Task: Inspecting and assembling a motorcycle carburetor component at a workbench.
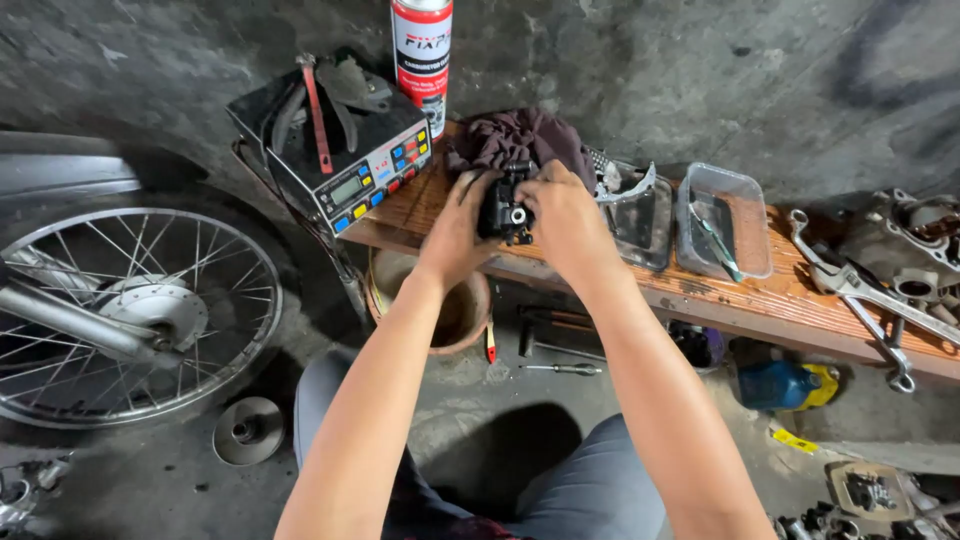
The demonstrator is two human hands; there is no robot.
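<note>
Both hands grip one small black metal part point(508, 208), which looks like a carburetor, above the front edge of the wooden bench point(700, 290). The left hand point(458, 228) closes around its left side; the right hand point(562, 215) closes over its right side and top. The part appears rigid, dense and heavy for its size, possibly oily, with small protruding fittings; the solid body is the safest place to hold it. Behind the hands lies a dark rag point(520, 138). To the right sit two clear plastic trays point(722, 220) and a large wrench point(860, 290). To the left stand a battery charger point(335, 150) and a spray can point(421, 55). A spoked wheel point(125, 315) stands on the floor at the far left.
</note>
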